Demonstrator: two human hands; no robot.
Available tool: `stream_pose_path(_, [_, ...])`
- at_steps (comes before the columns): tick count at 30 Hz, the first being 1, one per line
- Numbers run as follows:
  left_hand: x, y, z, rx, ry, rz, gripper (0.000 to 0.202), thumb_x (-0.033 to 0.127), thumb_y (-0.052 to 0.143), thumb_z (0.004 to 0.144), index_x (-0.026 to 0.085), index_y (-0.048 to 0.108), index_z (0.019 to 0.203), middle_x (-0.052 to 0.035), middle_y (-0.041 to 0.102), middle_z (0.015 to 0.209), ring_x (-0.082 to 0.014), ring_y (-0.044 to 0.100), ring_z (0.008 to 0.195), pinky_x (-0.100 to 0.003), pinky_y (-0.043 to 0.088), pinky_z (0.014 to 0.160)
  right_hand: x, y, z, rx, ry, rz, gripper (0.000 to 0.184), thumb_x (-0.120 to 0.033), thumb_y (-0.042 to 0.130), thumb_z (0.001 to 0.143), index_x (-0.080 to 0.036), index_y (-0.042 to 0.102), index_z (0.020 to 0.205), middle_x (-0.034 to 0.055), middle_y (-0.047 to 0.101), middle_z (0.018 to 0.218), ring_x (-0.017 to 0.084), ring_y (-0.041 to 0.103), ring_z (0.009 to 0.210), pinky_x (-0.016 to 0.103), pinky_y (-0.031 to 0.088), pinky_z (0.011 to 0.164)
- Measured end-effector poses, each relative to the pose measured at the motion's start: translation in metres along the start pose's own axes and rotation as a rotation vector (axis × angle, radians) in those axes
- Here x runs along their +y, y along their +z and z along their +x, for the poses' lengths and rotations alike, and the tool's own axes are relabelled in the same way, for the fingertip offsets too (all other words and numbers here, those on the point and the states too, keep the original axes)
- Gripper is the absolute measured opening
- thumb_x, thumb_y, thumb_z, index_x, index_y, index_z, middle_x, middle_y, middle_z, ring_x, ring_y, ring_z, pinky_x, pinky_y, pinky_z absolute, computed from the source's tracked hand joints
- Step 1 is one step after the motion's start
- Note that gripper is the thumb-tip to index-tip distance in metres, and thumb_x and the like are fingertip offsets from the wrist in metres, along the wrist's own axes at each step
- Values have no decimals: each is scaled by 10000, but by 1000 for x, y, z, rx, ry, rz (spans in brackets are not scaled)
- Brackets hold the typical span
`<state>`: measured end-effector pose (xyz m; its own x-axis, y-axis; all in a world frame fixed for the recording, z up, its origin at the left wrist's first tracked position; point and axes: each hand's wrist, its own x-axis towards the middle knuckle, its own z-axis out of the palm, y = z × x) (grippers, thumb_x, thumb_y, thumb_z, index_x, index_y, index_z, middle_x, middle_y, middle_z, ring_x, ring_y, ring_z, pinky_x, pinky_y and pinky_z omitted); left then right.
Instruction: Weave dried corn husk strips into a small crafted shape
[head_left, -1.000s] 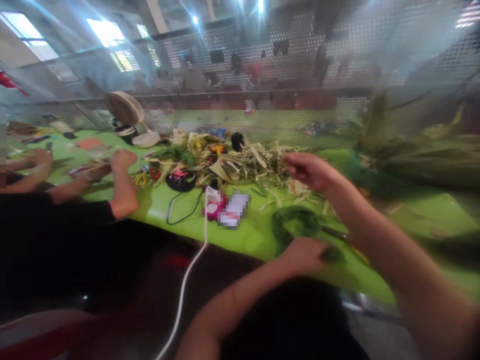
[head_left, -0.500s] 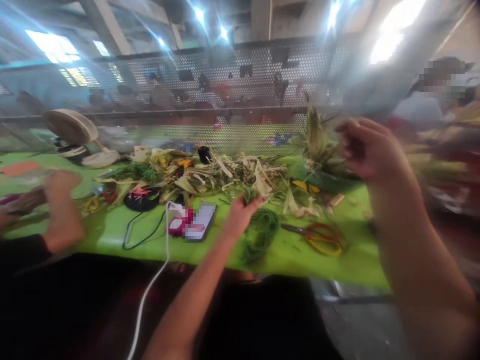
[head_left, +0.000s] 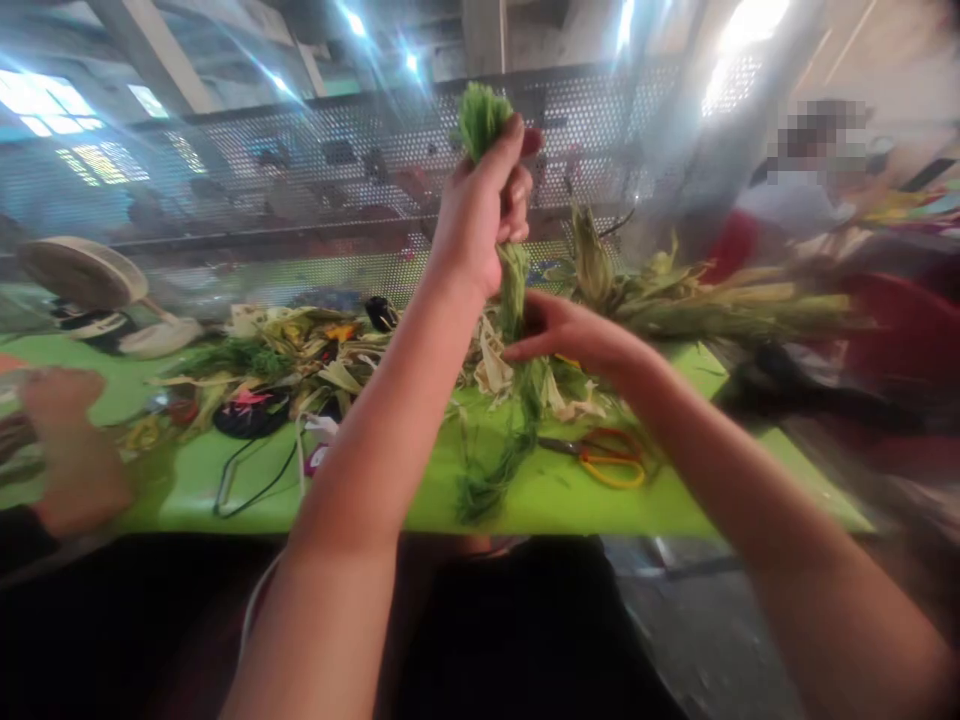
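Note:
My left hand (head_left: 480, 210) is raised in front of the mesh partition, closed round the upper part of a long bundle of green fibre strands (head_left: 513, 285). A cut, brush-like end sticks out above the fist. Lower down, my right hand (head_left: 574, 335) curls round the same bundle, thumb in front and fingers partly hidden behind it. Below that hand the strands hang loose and tangled to the green tabletop (head_left: 420, 500). Scissors (head_left: 600, 455) with orange-yellow handles lie just right of the hanging strands.
Dried corn husks (head_left: 352, 370) lie heaped along the back. A husk bundle (head_left: 592, 260) stands at the right, near long stalks (head_left: 735, 310). Left are a small fan (head_left: 82, 270), a black disc (head_left: 251, 410), a white cable (head_left: 259, 600) and another person's hand (head_left: 64, 395).
My left hand has risen from the tabletop, lifting the green strands with it. My right hand has come down and inward from the upper right onto the bundle. The view has shifted right.

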<state>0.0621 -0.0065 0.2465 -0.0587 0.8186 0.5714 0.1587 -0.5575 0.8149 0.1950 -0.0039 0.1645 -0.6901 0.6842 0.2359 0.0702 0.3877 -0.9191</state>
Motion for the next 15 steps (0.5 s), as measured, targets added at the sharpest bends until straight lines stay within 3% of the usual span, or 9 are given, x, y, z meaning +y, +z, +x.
stream_pose_path(2, [13,-1,7,11,27,100,848,486,-79,859,21,484,1290,-26,531,917,-192,659,960,-271,334,704,15,10,7,-86,87,-3,312,-236,802,667,-189,693,955,2,682,852,152,617,807,285,541,754])
stream_pose_path(3, [18,-4,9,13,41,153,982,407,-268,751,-24,397,1332,-49,515,968,-210,632,1005,-307,301,697,21,11,10,-83,132,-13,229,-252,793,680,-179,697,876,6,686,827,151,619,781,285,543,733])
stream_pose_path(5, [25,-17,12,46,62,211,1158,307,-426,531,-56,282,1373,-79,485,1029,-248,587,1058,-314,258,671,33,4,17,-6,195,-36,153,-280,777,705,-176,687,771,5,672,734,131,596,664,265,529,626])
stream_pose_path(6, [28,-27,13,88,62,205,1177,314,-425,517,-43,283,1387,-83,490,1044,-266,576,1077,-311,261,673,38,-3,22,52,200,-48,150,-289,777,708,-180,680,743,-2,650,675,116,566,594,250,505,554])
stream_pose_path(9, [35,-63,15,276,25,134,1060,480,-260,697,62,414,1400,-60,563,1045,-315,571,1135,-239,322,677,48,-30,39,183,169,-117,195,-265,815,662,-192,635,646,-33,542,513,82,466,447,213,401,399])
stream_pose_path(12, [39,-101,13,448,47,153,1076,475,-304,690,145,428,1407,-26,604,1016,-284,569,1167,-195,360,658,43,-52,61,277,182,-190,253,-179,811,660,-191,574,574,-41,488,454,79,438,417,210,379,383])
stream_pose_path(15, [34,-129,7,515,79,271,1100,518,-329,676,78,374,1397,-36,615,1025,-251,566,1138,-248,396,714,24,-61,83,397,188,-147,231,-122,754,728,-184,561,617,-48,491,468,81,477,463,209,431,460])
